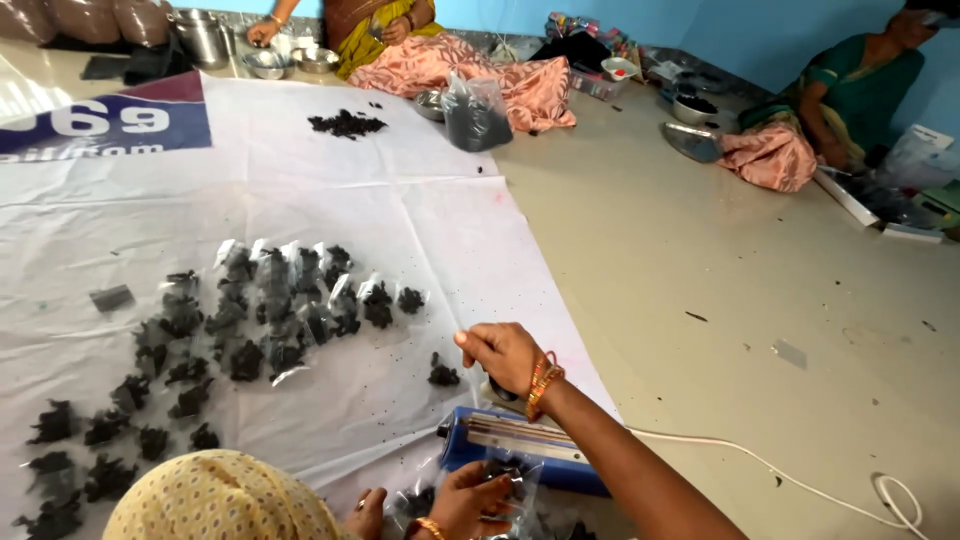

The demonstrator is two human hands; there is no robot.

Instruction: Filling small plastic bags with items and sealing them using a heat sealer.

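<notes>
A small clear packet of dark material (500, 478) is being gripped by the closed left hand (465, 498) beside the blue heat sealer (520, 445). The right hand (503, 355) is being held pinched shut above it, whether on anything cannot be told. More packets (270, 300) are being kept on the white sheet (420, 230).

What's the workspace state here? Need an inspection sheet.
Surface: white sheet over beige floor, dark crumbs scattered.
Job's things: blue heat sealer; clear pouch of dark material; many filled small pouches on the sheet.
Clutter: loose dark pile, big bag, steel bowls.
Grippers: right hand pinched above the sealer, contents unclear; left hand grips the clear pouch.
Cables: white cord runs from the sealer across the floor.
Surroundings: seated people at the far edge; yellow-scarfed head close by.
</notes>
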